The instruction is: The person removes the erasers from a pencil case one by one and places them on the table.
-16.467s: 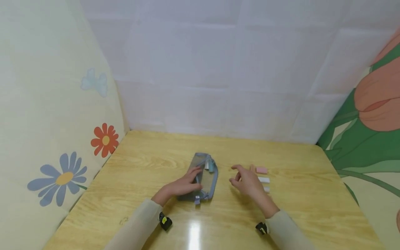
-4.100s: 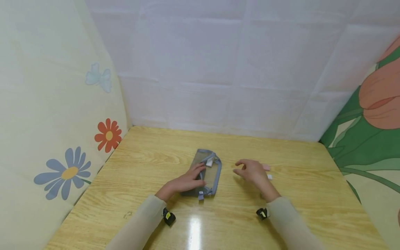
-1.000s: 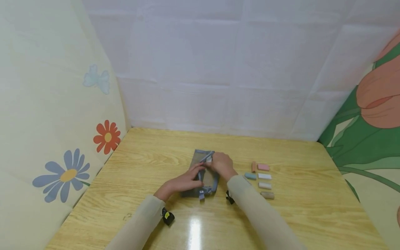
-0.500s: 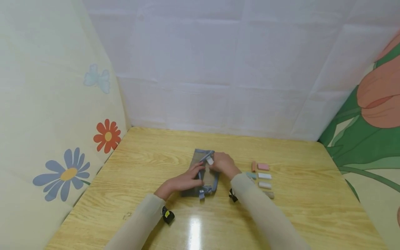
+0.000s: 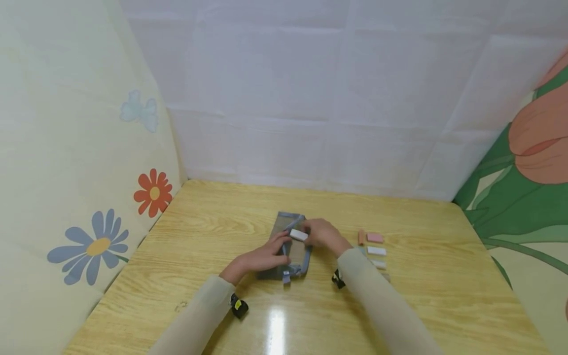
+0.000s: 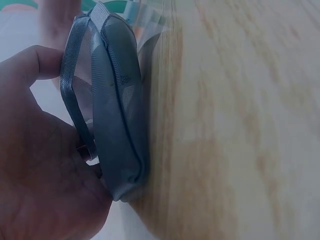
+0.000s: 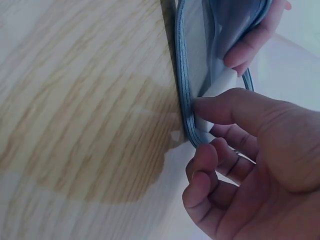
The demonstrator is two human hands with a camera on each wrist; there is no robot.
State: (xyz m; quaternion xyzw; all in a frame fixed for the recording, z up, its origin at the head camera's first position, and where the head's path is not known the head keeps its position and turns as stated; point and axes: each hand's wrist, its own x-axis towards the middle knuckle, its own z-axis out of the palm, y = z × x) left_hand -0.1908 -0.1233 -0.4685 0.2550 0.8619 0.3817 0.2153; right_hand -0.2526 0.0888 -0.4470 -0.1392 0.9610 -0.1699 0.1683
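A blue-grey mesh zip pouch (image 5: 277, 224) lies on the table with its zipped side open towards the right. My left hand (image 5: 262, 256) grips the pouch's upper flap; its fingers curl over the edge in the right wrist view. A small white block (image 5: 299, 234) shows at the opening. My right hand (image 5: 321, 232) pinches that block between thumb and fingers, beside the pouch rim. In the right wrist view the white block (image 7: 220, 86) is partly covered by the thumb (image 7: 215, 107), and the other fingers are curled below it.
Right of the pouch lie an orange block (image 5: 361, 237), a pink block (image 5: 374, 238) and a white block (image 5: 376, 251). Another pale block (image 5: 378, 264) and a teal block (image 5: 362, 250) are partly hidden by the right sleeve. A white sheet (image 5: 284, 123) hangs behind the table.
Since about four seconds ago my right hand has moved left to the pouch. In the last second it has drawn back slightly rightward, with the white block now more exposed. The left hand stays put.
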